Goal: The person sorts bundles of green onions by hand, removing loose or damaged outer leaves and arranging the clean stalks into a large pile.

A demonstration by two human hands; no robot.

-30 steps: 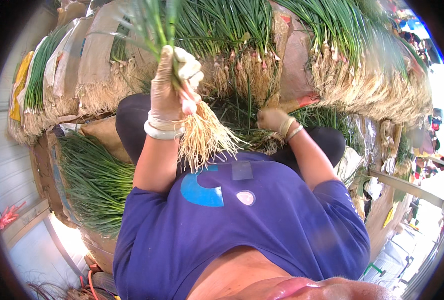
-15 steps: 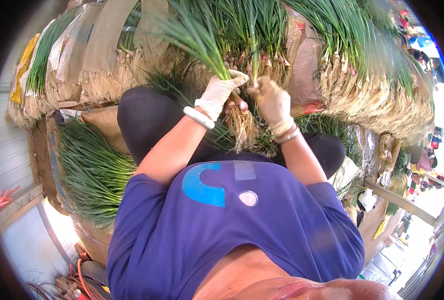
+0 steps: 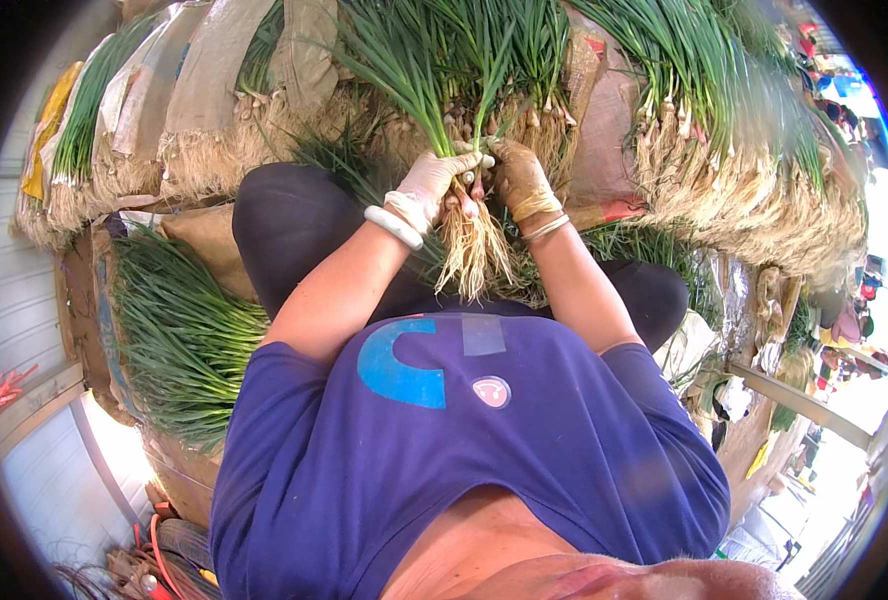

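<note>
My left hand point(image 3: 432, 182), in a pale glove with a white cuff band, is closed round a small bunch of green garlic point(image 3: 472, 245). Its green leaves point away from me, and the reddish bulbs and pale roots hang below my fingers toward my lap. On the bunch's right side my right hand point(image 3: 524, 182), in a soiled glove, meets the left fingertips. Its fingers are closed at the base of a green stalk point(image 3: 478, 128); the palm side is hidden. Just beyond both hands lies a row of more green garlic point(image 3: 539, 115), roots toward me.
Rooted stalks point(image 3: 679, 115) lie at the right on a bank with sacking point(image 3: 612, 150). Cloth strips point(image 3: 200, 85) cover more stalks at the far left. A heap of green leaves point(image 3: 189, 335) is at my left, beside a pale panel wall point(image 3: 24, 270). My bent knees point(image 3: 289, 240) flank the work.
My right hand has come left and turned, bringing its stalk against the bunch in my left hand. The bunch's leaves have swung more upright.
</note>
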